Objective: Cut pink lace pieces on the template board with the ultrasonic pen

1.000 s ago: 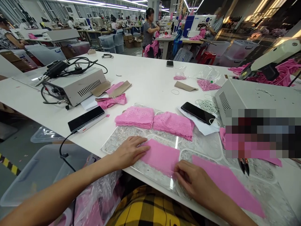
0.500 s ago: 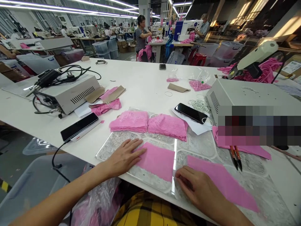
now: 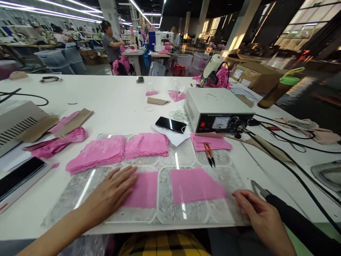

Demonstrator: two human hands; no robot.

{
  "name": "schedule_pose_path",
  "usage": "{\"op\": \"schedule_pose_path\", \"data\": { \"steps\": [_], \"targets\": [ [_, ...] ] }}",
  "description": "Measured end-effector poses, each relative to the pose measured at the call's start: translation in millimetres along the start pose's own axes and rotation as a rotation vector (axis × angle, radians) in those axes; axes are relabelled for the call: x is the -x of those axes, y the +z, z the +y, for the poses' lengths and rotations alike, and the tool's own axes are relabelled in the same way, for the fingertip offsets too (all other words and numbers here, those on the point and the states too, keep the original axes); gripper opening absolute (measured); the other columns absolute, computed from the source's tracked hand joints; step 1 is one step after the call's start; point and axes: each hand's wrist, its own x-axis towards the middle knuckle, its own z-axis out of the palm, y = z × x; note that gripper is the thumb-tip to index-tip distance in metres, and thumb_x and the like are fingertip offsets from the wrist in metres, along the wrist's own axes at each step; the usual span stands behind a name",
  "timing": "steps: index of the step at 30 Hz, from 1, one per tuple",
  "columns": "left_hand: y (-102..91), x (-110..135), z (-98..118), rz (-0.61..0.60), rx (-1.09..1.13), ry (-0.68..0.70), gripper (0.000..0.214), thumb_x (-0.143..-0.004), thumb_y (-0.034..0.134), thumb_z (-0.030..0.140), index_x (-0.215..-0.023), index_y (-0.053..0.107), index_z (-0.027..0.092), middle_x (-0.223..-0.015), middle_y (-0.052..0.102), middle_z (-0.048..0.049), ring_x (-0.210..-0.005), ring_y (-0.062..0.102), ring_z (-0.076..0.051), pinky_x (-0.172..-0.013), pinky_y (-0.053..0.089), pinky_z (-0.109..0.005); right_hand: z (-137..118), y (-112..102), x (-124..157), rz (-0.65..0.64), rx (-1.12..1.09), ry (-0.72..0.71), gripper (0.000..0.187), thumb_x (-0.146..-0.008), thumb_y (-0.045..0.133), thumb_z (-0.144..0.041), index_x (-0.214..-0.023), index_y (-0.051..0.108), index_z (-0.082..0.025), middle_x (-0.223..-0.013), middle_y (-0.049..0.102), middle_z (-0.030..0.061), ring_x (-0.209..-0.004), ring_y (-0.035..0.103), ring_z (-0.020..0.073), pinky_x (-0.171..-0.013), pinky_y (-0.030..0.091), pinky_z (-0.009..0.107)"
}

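Note:
My left hand (image 3: 112,192) lies flat and open, its fingers resting on the left edge of a pink fabric piece (image 3: 142,193). That piece lies on a clear plastic mat (image 3: 165,213) at the table's near edge. A second, larger pink piece (image 3: 197,185) lies to its right on the same mat. My right hand (image 3: 259,213) rests on the mat's right corner with its fingers loosely bent and nothing seen in them. Beside it lies a black-handled tool with a metal tip (image 3: 259,189). Two stacks of pink lace (image 3: 97,153) (image 3: 147,145) sit at the mat's far side.
A white machine with a dial (image 3: 217,110) stands at the right, with black cables trailing off it. Snips (image 3: 209,154) and folded pink pieces (image 3: 210,142) lie in front of it. A phone (image 3: 170,124) lies on paper and another phone (image 3: 18,176) at the left. People work at sewing tables behind.
The view has swung to the right. My right hand left the left pink piece and moved to the mat's right corner. My left hand stays on the left piece.

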Motion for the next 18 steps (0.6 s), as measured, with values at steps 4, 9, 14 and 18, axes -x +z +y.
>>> {"op": "schedule_pose_path", "data": {
  "steps": [4, 9, 14, 18],
  "targets": [
    [7.5, -65, 28, -0.063, 0.122, 0.191, 0.037, -0.107, 0.034, 0.025, -0.137, 0.053, 0.019, -0.142, 0.056, -0.0073, -0.134, 0.050, -0.022, -0.115, 0.035, -0.042, 24, -15, 29, 0.070, -0.120, 0.138, 0.044, -0.070, 0.068, -0.063, -0.071, 0.069, -0.020, -0.050, 0.056, 0.0000, -0.048, 0.055, 0.0146, -0.049, 0.051, 0.023],
    [29.7, -136, 63, -0.154, 0.283, 0.411, 0.038, -0.106, 0.033, 0.024, -0.137, 0.053, 0.016, -0.144, 0.054, -0.0087, -0.136, 0.048, -0.023, -0.116, 0.034, -0.042, 34, -23, 47, 0.492, -0.232, 0.194, 0.056, -0.056, 0.077, -0.064, -0.088, 0.065, -0.020, -0.065, 0.065, 0.0020, -0.055, 0.061, 0.0183, -0.052, 0.055, 0.029],
    [46.7, -173, 81, -0.236, 0.339, 0.559, 0.041, -0.106, 0.036, 0.035, -0.142, 0.049, 0.021, -0.151, 0.046, -0.0081, -0.143, 0.038, -0.025, -0.121, 0.022, -0.045, 31, -23, 45, 0.803, -0.239, 0.020, 0.069, -0.066, 0.077, -0.051, -0.126, 0.052, -0.026, -0.122, 0.063, 0.0082, -0.107, 0.063, 0.0292, -0.090, 0.056, 0.047],
    [53.2, -179, 83, -0.265, 0.317, 0.518, 0.046, -0.105, 0.040, 0.041, -0.148, 0.042, 0.023, -0.153, 0.043, -0.0079, -0.146, 0.033, -0.025, -0.123, 0.015, -0.047, 30, -19, 34, 0.696, -0.265, -0.042, 0.053, -0.072, 0.067, -0.052, -0.116, 0.058, -0.024, -0.098, 0.069, 0.0078, -0.094, 0.066, 0.0318, -0.073, 0.060, 0.051]
  ]
}}
